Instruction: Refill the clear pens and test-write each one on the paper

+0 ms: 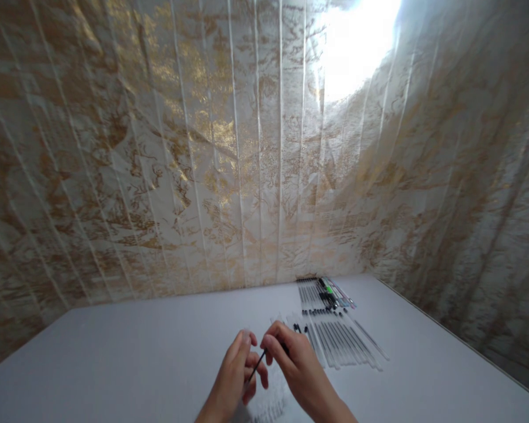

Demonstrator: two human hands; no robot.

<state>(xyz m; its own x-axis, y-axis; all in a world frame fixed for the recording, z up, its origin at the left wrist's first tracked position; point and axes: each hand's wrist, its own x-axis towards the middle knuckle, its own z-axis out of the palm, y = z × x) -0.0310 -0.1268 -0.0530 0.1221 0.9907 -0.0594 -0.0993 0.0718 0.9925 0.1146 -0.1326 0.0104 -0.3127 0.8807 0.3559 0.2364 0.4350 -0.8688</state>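
Observation:
My right hand (296, 361) pinches the upper end of a thin dark pen refill (256, 368) between thumb and fingers. The refill slants down to the left, its lower end lying against my left hand (238, 370). The left fingers are loosely curled and apart, not visibly closed on the refill. Just beyond my right hand are clear pen barrels with dark refills (346, 341), laid side by side on the white table (136, 358). Some small black pieces (296, 328) lie close to my right knuckles, partly covered by the hand.
Farther back lies another row of clear pens (309, 296), beside black pens with a green label (329, 289) and several pale, slim pens (344, 298). Blurred clear pieces (271, 408) sit by the near edge. A shiny gold-patterned curtain (211, 176) closes off the back.

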